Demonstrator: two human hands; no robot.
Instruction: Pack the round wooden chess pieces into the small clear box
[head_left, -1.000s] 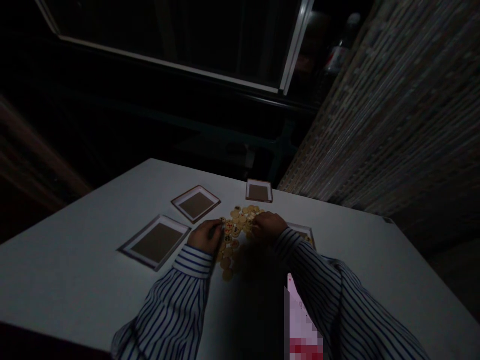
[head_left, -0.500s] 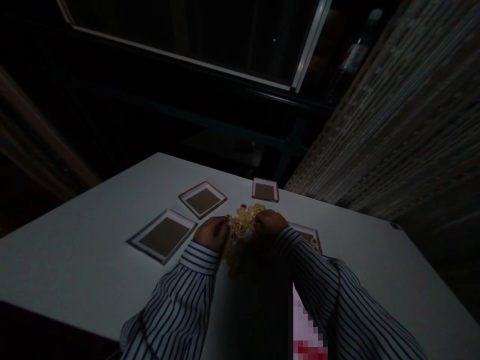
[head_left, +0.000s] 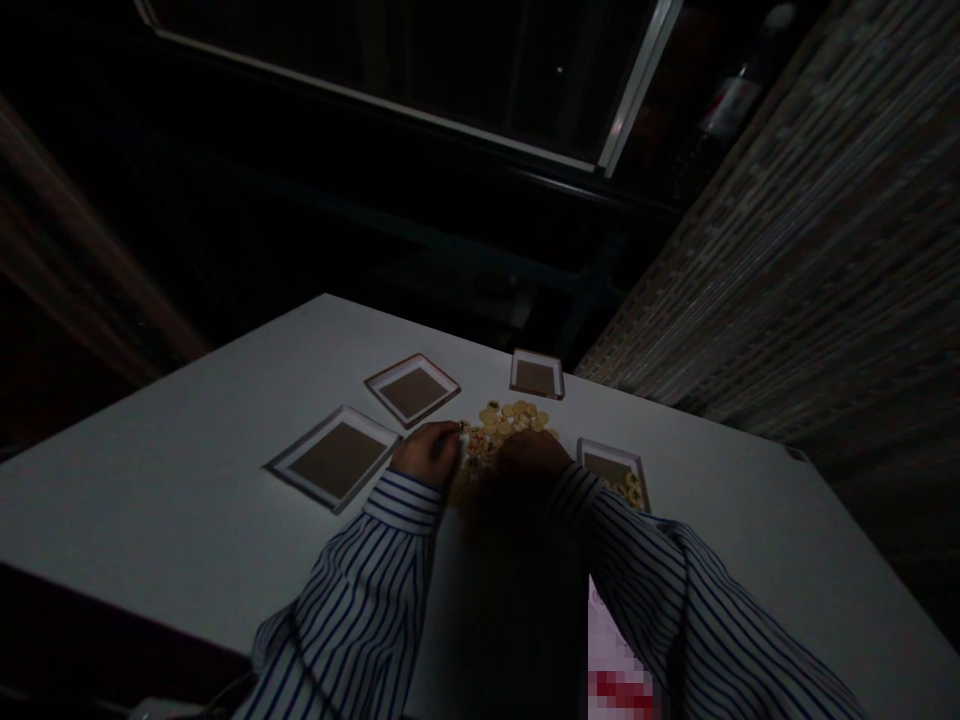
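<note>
A heap of small round tan discs [head_left: 510, 420], some with red or dark marks, lies in the middle of a white table [head_left: 187, 500]. My left hand [head_left: 429, 453] rests at the heap's left edge, fingers curled and pinched onto the discs. My right hand [head_left: 531, 455] lies in shadow on the heap's near right side, fingers bent down among the discs. What either hand holds is hidden. Both arms wear blue-striped white sleeves.
Shallow white-rimmed trays with brown floors lie around the heap: one at the near left [head_left: 334, 468], one behind it [head_left: 412, 389], a small one at the back [head_left: 536, 374], and one at the right [head_left: 611, 466] with a few discs in it. A brick wall [head_left: 787, 250] rises on the right.
The view has shifted, so the table and trays sit a little higher and to the right. My right hand has drawn back toward me into shadow; my left stays at the heap's left edge.
</note>
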